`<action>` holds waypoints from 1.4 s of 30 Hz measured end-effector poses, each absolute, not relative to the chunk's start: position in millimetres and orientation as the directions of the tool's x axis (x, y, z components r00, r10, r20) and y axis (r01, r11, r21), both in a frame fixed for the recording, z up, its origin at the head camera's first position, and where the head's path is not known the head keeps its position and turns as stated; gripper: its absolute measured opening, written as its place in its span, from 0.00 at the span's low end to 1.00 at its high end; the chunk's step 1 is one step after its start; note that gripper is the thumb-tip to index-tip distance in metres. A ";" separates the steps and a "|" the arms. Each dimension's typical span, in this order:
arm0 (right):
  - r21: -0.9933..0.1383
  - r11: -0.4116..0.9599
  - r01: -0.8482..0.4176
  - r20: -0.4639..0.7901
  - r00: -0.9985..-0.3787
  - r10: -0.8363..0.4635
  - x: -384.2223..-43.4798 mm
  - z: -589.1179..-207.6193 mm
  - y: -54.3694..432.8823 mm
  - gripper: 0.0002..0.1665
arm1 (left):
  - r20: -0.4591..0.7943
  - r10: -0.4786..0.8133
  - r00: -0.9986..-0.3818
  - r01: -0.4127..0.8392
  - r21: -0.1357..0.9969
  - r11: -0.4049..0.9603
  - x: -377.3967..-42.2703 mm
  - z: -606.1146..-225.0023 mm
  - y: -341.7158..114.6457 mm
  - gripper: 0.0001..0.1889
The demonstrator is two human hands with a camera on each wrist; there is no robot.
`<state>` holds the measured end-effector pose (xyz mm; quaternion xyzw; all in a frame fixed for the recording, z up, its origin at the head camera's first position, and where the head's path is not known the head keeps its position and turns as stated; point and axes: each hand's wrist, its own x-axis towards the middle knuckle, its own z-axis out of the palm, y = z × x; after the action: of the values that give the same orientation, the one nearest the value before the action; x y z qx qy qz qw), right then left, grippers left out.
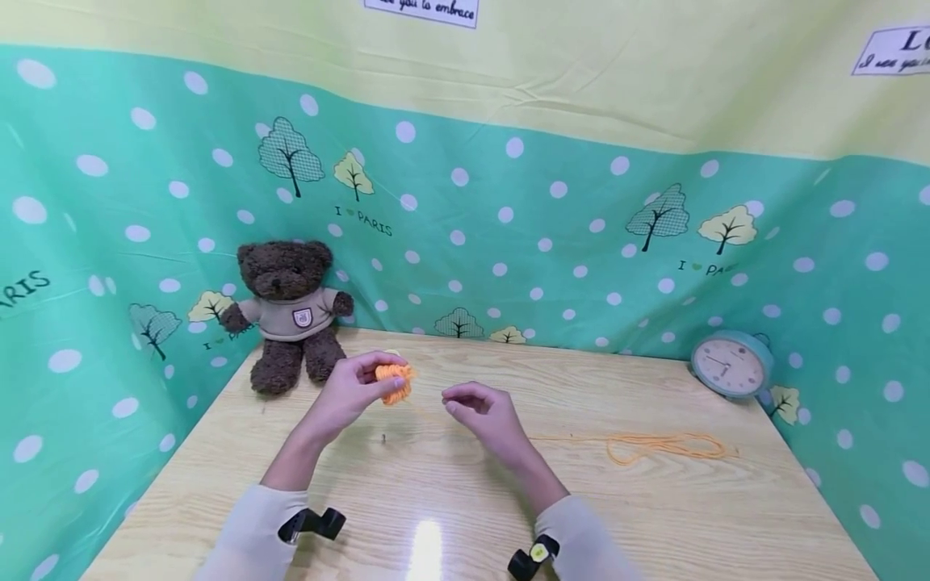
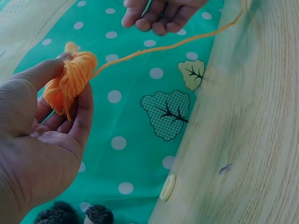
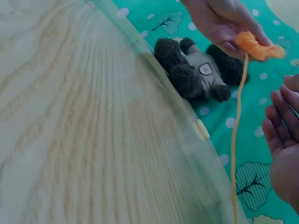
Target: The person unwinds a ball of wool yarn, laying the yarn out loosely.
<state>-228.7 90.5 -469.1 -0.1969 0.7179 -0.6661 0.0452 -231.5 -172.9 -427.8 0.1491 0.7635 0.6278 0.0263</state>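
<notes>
In the head view my left hand (image 1: 347, 395) pinches a small wound bundle of orange yarn (image 1: 393, 386) above the table. The left wrist view shows the bundle (image 2: 74, 81) between the thumb and fingers, with its strands lying close together. A single strand (image 2: 163, 47) leaves it and runs off toward the table. My right hand (image 1: 492, 418) hovers a little to the right of the bundle, apart from it. Its fingers (image 3: 279, 119) are loosely bent, with nothing seen between them. Farther right, a loose looped length of orange yarn (image 1: 672, 444) lies on the table.
A brown teddy bear (image 1: 286, 315) in a grey shirt sits at the back left of the wooden table (image 1: 465, 500). A round blue clock (image 1: 732, 365) stands at the back right. A small pale oval piece (image 2: 168, 187) lies near the far edge, below the polka-dot curtain (image 1: 508, 242).
</notes>
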 end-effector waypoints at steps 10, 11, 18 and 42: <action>-0.964 0.096 -0.247 0.196 -0.908 -0.372 -231.8 -490.1 74.8 0.14 | 0.155 0.260 -0.953 0.201 0.966 0.160 -231.5 -428.2 -170.4 0.18; -0.962 0.112 -0.250 0.190 -0.904 -0.382 -231.8 -492.0 74.4 0.14 | 0.157 0.259 -0.953 0.202 0.966 0.161 -231.4 -428.0 -170.3 0.18; -0.934 0.228 -0.274 0.162 -0.896 -0.414 -230.3 -494.8 75.5 0.09 | 0.154 0.268 -0.951 0.200 0.968 0.154 -230.5 -426.2 -170.9 0.18; -0.946 0.158 -0.284 0.245 -0.942 -0.229 -230.9 -458.9 132.8 0.11 | 0.093 0.261 -0.961 0.155 0.961 0.228 -230.0 -426.4 -169.4 0.20</action>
<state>-230.9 132.8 -458.9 -0.1685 0.7606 -0.6266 -0.0220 -230.0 -169.4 -426.4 0.1331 0.7825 0.6067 0.0435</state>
